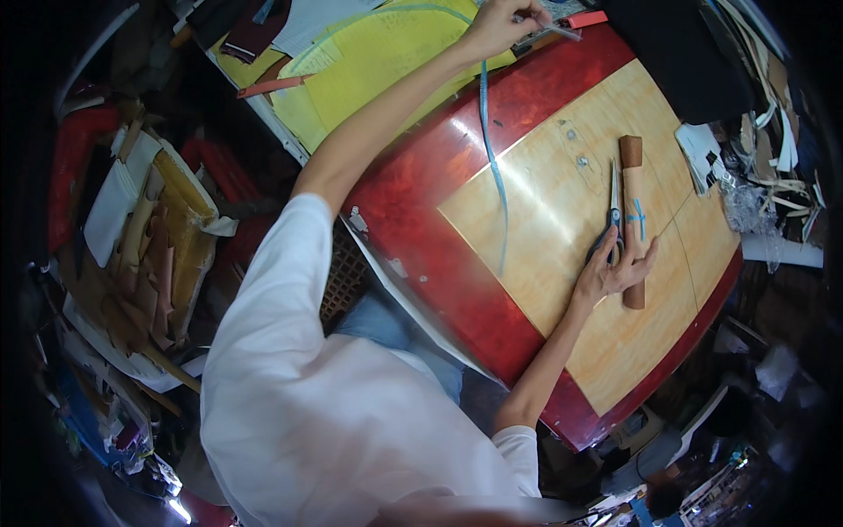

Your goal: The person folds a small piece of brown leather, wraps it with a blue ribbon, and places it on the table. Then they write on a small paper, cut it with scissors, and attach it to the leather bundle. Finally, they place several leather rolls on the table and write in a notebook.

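Observation:
My left hand (502,28) reaches to the table's far edge, fingers pinched at a thin greyish piece whose kind I cannot make out. By it lies a red-handled object (587,19). My right hand (615,270) lies with fingers spread over scissors (614,215) and a brown rolled piece (633,189), perhaps leather. The scissors' blades point away from me, and their dark blue handles are partly under my fingers. A small light-blue tie (636,218) lies across the roll. A narrow light-blue strip (493,158), like a tape measure, curves from near my left hand across the tabletop.
The table (413,206) has a red border and a tan, marbled middle. Yellow sheets (342,88) with an orange-red tool (274,85) lie at the far left. Black material (680,61) and clear plastic (760,220) sit along the right. A scrap-filled box (180,228) stands at left.

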A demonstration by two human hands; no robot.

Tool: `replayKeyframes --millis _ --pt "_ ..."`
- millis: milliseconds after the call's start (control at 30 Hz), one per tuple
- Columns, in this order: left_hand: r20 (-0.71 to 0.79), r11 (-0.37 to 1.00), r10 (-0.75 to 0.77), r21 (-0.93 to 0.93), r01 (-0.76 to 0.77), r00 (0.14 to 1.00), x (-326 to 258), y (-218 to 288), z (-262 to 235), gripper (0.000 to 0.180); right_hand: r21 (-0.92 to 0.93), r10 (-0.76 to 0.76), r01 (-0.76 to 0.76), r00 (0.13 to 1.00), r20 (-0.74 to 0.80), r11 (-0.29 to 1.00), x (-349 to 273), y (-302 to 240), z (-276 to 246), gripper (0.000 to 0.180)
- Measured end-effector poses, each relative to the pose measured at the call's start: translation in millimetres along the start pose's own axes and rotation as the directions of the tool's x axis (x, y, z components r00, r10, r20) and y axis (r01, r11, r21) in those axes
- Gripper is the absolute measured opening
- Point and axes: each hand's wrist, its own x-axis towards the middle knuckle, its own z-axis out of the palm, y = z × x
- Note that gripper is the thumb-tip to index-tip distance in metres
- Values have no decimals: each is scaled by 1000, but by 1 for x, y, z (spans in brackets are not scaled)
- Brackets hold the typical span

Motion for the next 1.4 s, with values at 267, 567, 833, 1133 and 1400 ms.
replayKeyframes --millis 267,567,833,1133,1400 --pt "763 978 -71 -75 197 642 -169 113 -4 16 408 -153 -895 435 887 -181 -18 -73 -39 55" --pt "664 994 -106 54 94 740 -119 69 -4 28 451 166 -869 485 859 203 -52 -71 -69 44" --pt "100 305 -236 952 -24 967 -4 -49 12 25 423 328 -603 761 560 677 -89 -57 -80 25" --pt "260 285 -214 938 -195 942 6 -90 -14 27 550 366 -615 784 501 565 -101 -50 -73 22" --pt "580 814 -400 580 -15 709 8 -96 -59 57 520 283 -556 810 513 648 -94 -52 -78 14"
